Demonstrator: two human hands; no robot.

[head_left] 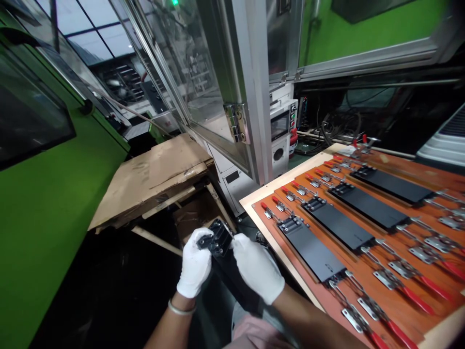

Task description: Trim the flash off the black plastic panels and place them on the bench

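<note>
Beside the bench's left edge [276, 242], the left hand [196, 265] and right hand [256, 269] gripped a black part [220, 239], likely to steady it.

Both gloved hands, left [196, 264] and right [256, 265], on black part [218, 238]; four dark panels [313, 248] on orange fixture board [363, 252].
</note>
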